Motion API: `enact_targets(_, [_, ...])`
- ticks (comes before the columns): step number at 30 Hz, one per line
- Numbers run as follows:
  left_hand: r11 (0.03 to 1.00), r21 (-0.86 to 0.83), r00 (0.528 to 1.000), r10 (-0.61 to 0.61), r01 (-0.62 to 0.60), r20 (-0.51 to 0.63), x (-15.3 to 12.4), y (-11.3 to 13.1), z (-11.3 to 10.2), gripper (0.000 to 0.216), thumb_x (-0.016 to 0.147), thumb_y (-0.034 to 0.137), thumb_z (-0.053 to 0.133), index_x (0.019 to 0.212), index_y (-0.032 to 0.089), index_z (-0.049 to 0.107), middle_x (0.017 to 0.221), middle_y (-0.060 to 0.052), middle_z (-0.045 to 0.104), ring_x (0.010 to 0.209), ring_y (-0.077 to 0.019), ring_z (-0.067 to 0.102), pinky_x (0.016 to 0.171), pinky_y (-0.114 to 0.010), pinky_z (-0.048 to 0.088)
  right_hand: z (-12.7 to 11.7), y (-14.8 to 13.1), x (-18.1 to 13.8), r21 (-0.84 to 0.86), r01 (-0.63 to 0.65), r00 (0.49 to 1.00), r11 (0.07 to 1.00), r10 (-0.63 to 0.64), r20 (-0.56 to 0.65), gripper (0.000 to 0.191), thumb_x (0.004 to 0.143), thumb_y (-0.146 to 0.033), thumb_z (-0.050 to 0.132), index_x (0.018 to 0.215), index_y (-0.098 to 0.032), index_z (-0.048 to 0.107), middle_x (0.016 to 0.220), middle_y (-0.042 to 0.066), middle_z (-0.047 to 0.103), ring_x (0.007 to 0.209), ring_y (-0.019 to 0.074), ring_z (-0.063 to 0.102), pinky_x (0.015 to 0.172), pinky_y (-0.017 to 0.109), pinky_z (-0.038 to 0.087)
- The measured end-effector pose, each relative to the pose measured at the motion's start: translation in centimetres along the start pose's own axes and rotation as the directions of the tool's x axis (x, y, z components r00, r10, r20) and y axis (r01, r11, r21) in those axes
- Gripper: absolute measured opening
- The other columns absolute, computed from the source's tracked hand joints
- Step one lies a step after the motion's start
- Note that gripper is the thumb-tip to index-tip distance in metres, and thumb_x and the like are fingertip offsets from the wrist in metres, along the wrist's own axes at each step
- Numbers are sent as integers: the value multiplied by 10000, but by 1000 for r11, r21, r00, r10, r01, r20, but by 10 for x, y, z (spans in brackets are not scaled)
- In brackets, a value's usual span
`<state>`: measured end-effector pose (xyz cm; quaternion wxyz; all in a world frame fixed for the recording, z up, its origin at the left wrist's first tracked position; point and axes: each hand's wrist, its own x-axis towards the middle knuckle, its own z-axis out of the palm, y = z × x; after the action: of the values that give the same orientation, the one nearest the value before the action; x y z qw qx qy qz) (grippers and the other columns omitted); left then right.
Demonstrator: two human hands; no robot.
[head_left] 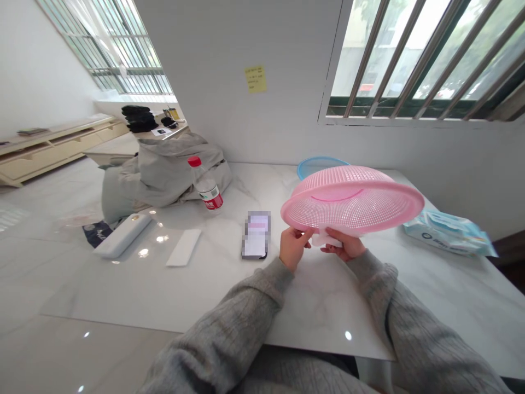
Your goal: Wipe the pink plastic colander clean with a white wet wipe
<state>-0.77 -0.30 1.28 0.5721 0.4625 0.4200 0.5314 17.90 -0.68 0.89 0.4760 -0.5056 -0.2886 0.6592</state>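
Observation:
A pink plastic colander (353,197) is held up off the table, tilted so that its hollow side faces me. My left hand (292,247) is closed on the near rim, thumb against the edge. At the same rim, a little to the right, my right hand (345,245) pinches a white wet wipe (326,237) that touches the colander. Parts of the fingers on both hands are hidden behind the rim and the wipe.
Behind the colander sits a blue basket (322,163). A wipes pack (449,232) lies right. To the left are a phone (256,235), a bottle (207,186), a white folded sheet (184,248), a white case (123,236) and a grey bag (164,169).

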Motion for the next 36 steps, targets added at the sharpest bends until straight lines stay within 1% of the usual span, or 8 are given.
enact_targets(3, [1000,-2,1000,11,-11,1,4,7,-6,441,737,575,910,784,158,777,630,-25,684,536,-141,605,552,-285,481,-5,-5,1,-16,15,1000,1000,-15,-18,376,647,-437,986,758,-174,741,524,4,636,456,128,571,608,338,682])
enact_targets(7, [992,53,985,124,-119,-118,14,18,-24,375,756,518,920,839,186,767,649,8,678,578,-126,620,594,-261,476,-17,-12,6,-61,88,994,994,-91,-53,400,645,-493,981,695,-187,728,506,7,631,466,146,593,639,368,694])
enact_targets(9, [988,73,982,146,-137,-121,17,19,-29,356,758,492,922,835,192,748,607,29,640,567,-122,609,595,-256,468,-21,-13,7,-73,111,992,991,-115,-56,427,620,-516,989,659,-186,721,496,12,624,475,156,602,636,380,695])
enact_targets(15, [996,-9,996,88,-88,-5,14,11,-21,429,683,513,945,885,184,759,732,3,710,560,-114,589,581,-275,490,-18,-6,5,-40,78,996,996,-80,-48,377,661,-448,985,681,-188,713,511,15,633,449,149,577,656,416,712])
enact_targets(19, [1000,-24,994,9,-6,108,8,5,-9,473,620,547,972,799,166,755,700,-32,724,556,-130,576,576,-301,507,-7,2,0,-12,19,1000,1000,-20,-15,317,704,-398,962,798,-190,743,611,37,700,438,146,578,640,417,721])
enact_targets(22, [999,24,992,18,-21,126,8,6,-9,443,645,536,967,784,160,777,676,-43,724,584,-149,600,600,-308,518,-6,2,0,-26,35,999,999,-35,-13,359,668,-416,982,820,-177,761,630,49,714,462,161,612,628,408,720])
enact_targets(30, [958,206,963,233,-202,-138,21,24,-37,339,841,524,840,894,196,772,742,-19,726,667,-156,665,650,-282,512,-30,-1,16,-146,183,979,972,-193,-62,444,639,-555,984,701,-184,747,526,40,654,503,201,654,574,383,671])
enact_targets(36, [986,72,989,151,-151,6,13,8,-20,384,768,533,880,819,183,730,698,-21,716,617,-158,665,643,-298,525,-15,6,10,-144,116,993,983,-116,10,485,641,-606,956,656,-171,744,492,72,636,479,209,639,579,392,652])
